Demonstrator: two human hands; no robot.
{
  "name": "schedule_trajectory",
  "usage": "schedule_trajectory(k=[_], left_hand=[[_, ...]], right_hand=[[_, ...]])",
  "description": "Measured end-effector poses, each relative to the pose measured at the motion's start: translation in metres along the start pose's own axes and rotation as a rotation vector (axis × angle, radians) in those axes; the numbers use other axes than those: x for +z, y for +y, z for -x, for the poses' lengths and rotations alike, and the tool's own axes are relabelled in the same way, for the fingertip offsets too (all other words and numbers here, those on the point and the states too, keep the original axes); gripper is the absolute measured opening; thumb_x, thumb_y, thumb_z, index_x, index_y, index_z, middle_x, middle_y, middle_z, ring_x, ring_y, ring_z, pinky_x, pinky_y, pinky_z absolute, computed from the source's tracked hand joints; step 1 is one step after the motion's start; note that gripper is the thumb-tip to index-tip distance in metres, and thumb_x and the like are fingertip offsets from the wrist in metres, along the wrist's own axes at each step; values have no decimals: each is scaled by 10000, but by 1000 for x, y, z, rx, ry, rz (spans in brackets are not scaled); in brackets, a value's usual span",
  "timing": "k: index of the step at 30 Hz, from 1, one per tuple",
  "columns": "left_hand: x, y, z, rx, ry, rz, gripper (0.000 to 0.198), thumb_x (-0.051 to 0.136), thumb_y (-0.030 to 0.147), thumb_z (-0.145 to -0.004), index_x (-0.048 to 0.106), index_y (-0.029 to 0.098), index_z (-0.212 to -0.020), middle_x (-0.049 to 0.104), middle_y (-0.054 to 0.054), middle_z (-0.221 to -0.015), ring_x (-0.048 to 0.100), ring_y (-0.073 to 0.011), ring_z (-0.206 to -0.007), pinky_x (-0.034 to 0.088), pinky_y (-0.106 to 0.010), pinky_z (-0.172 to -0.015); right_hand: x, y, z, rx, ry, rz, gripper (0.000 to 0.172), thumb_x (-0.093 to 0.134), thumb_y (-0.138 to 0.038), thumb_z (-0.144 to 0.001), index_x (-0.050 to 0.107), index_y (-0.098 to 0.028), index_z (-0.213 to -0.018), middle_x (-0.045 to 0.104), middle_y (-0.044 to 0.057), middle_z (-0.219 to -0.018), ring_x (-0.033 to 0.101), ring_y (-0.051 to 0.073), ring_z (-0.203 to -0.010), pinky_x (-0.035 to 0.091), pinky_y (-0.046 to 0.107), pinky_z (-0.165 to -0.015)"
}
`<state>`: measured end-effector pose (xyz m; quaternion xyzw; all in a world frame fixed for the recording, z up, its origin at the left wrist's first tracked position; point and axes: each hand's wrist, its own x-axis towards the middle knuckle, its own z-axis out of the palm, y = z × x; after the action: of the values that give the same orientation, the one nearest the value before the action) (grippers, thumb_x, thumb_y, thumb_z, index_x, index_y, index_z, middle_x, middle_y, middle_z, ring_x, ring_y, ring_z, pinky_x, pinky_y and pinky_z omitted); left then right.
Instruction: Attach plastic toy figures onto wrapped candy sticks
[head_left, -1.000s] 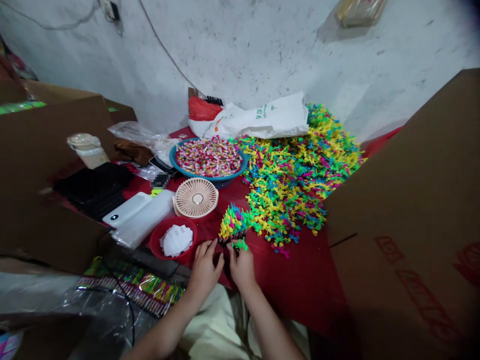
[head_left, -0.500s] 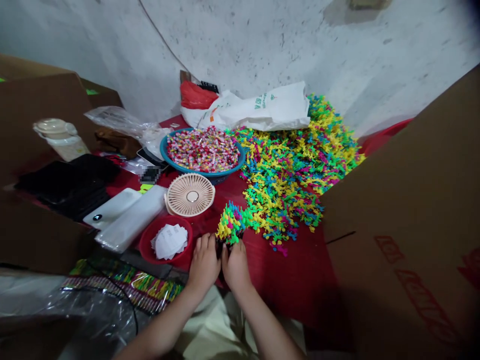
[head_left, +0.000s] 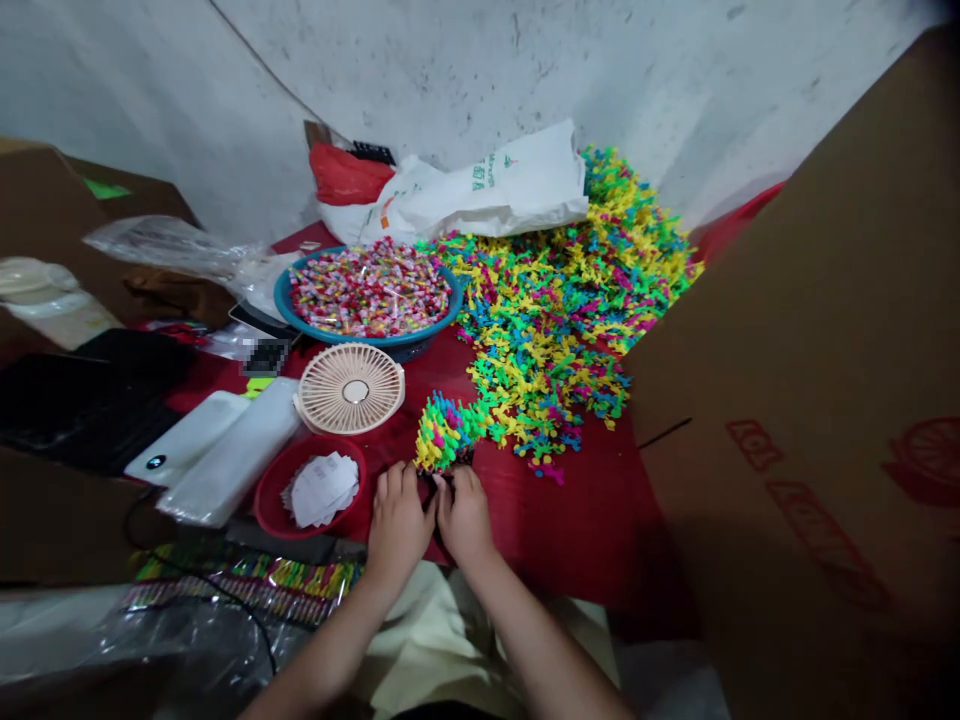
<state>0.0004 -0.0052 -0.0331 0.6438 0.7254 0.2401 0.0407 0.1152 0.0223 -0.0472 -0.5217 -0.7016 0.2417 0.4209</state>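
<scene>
My left hand (head_left: 399, 518) and my right hand (head_left: 465, 515) are side by side at the near edge of the red table, thumbs close together. Both have curled fingers around a dark thing, mostly hidden, whose kind I cannot make out. Just beyond my fingertips a small upright cluster of plastic toy figures (head_left: 442, 432) in yellow, green, blue and pink rises from it. Behind the cluster spreads a large heap of the same figures (head_left: 547, 340). A red bowl (head_left: 264, 500) with white paper slips (head_left: 324, 490) stands left of my left hand.
A blue basin (head_left: 281, 300) of wrapped candies sits behind a beige fan (head_left: 352, 390). Plastic film (head_left: 232, 455), a white phone-like slab (head_left: 184, 435) and a bottle (head_left: 60, 305) are left. Cardboard boxes (head_left: 795, 350) flank the table. Filled clear packs (head_left: 247, 590) lie at lower left.
The camera view has turned, so the table things appear farther left. My hands stay together at the dark thing, with only slight finger movement.
</scene>
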Motion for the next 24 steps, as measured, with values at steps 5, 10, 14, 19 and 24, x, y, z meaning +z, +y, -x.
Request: schedule_trajectory(k=[5, 10, 14, 19, 24], left_hand=[[-13, 0, 0, 52, 98, 89, 309, 617, 216, -928, 559, 144, -1222, 632, -174, -1192, 639, -353, -1112, 579, -510, -944], [-99, 8, -16, 176, 353, 283, 150, 629, 267, -965, 528, 223, -1066, 617, -53, -1001, 580, -169, -677, 555, -318, -682], [-180, 22, -110, 213, 552, 77, 261, 655, 381, -930, 582, 200, -1103, 646, -87, -1025, 648, -262, -968, 537, -392, -913], [-188, 23, -283, 92, -3, -209, 562, 716, 495, -858, 616, 175, -1310, 621, -161, -1372, 563, -350, -1318, 414, -437, -1139], [-142, 3, -363, -50, -179, -286, 955, 976, 477, -574, 610, 162, -1398, 493, -243, -1560, 527, -496, -1372, 438, -560, -1119]], right_hand=[[-25, -3, -2, -64, -20, -110, 133, 548, -268, -1040, 669, -215, -1053, 700, 85, -987, 688, 230, -882, 572, 321, -801], [-72, 28, 10, -43, 25, -168, 138, 573, -237, -993, 683, -238, -910, 695, 56, -879, 682, 225, -808, 544, 291, -736], [-81, 48, 14, 29, 12, -196, 128, 590, -227, -962, 677, -233, -869, 705, 57, -863, 685, 228, -804, 540, 287, -732], [-77, 45, 13, 51, -27, -174, 123, 590, -234, -949, 676, -228, -860, 705, 58, -862, 679, 218, -796, 532, 278, -728], [-74, 46, 10, 50, 79, -221, 190, 585, -298, -961, 670, -221, -810, 707, 50, -789, 687, 208, -727, 534, 264, -683]])
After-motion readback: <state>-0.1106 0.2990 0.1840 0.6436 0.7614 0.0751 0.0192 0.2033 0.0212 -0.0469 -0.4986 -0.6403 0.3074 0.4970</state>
